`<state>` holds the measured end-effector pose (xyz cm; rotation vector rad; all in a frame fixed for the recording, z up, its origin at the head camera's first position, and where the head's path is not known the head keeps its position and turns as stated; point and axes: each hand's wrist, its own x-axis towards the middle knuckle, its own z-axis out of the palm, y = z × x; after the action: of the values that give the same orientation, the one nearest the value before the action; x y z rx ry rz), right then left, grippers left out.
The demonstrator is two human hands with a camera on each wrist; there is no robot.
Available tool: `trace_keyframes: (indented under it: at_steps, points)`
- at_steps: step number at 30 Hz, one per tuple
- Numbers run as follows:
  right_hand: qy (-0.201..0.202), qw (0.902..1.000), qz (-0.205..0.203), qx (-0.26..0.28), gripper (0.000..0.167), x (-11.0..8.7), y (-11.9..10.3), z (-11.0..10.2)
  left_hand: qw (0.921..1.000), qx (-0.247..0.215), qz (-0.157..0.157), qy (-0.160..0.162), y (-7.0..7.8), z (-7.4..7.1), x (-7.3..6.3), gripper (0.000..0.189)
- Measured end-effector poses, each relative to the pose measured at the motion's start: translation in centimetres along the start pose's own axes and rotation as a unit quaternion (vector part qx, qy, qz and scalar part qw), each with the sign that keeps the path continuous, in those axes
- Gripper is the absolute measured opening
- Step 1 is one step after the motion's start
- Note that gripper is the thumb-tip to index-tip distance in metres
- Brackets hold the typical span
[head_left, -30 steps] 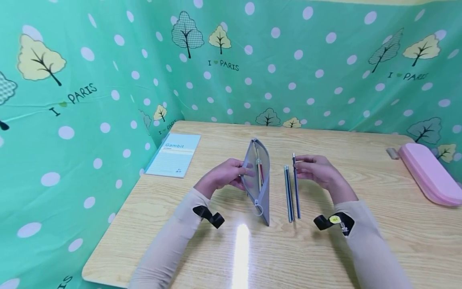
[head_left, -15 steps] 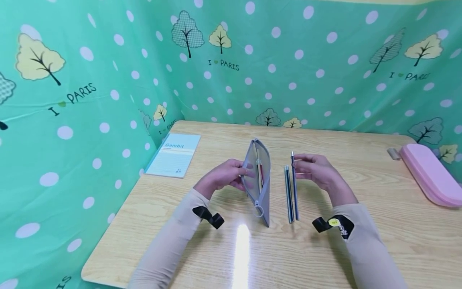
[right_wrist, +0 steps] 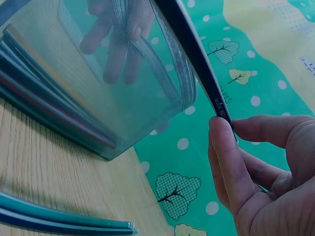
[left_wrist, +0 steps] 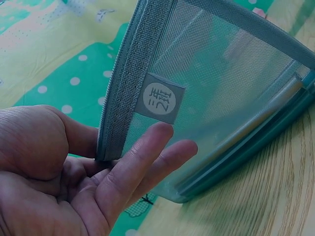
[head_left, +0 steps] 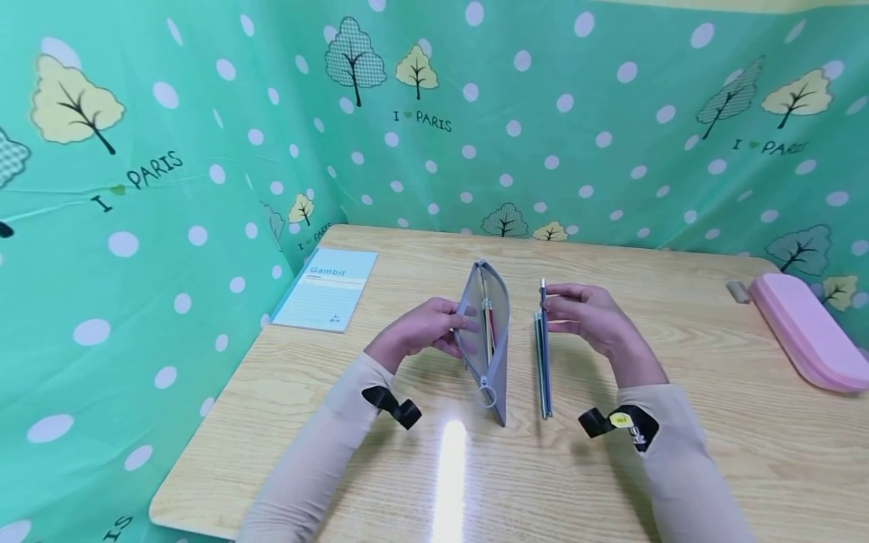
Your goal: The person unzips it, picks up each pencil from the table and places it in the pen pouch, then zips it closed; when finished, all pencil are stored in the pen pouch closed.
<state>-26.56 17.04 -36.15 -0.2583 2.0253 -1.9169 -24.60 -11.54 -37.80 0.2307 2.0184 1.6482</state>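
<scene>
A zippered mesh pouch (head_left: 500, 381) stands on its edge, its mouth gaping, with several pencils (head_left: 489, 328) inside. My left hand (head_left: 424, 328) grips the pouch's far-left rim; in the left wrist view the thumb is behind the edge and two fingers extend across the mesh. To the right, my right hand (head_left: 587, 317) pinches a dark blue pencil (right_wrist: 197, 54) near its end between thumb and fingers, raised off the table. Beneath it lie two pencils (right_wrist: 64, 216), one teal and one dark blue, side by side on the wood, partly covered by the held pencil in the head view.
A light blue notebook (head_left: 326, 292) lies at the table's back left. At the far right are a pink pencil case (head_left: 811, 328) and a small grey eraser (head_left: 738, 292). Green patterned cloth (head_left: 502, 151) hangs behind and left of the wooden table (head_left: 380, 467).
My right hand has moved left and slightly up with the dark blue pencil, which now overlaps the pencils on the table in the head view. The left hand and pouch stay put.
</scene>
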Motion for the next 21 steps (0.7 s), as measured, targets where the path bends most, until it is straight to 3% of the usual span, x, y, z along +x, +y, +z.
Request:
trace_keyframes:
  at_steps: [21]
  points:
    - [0.008,0.9998,-0.013,0.01,0.054,-0.1,-2.5,3.7,1.0,-0.001,-0.001,-0.002,0.1,0.2,-0.1,0.04]
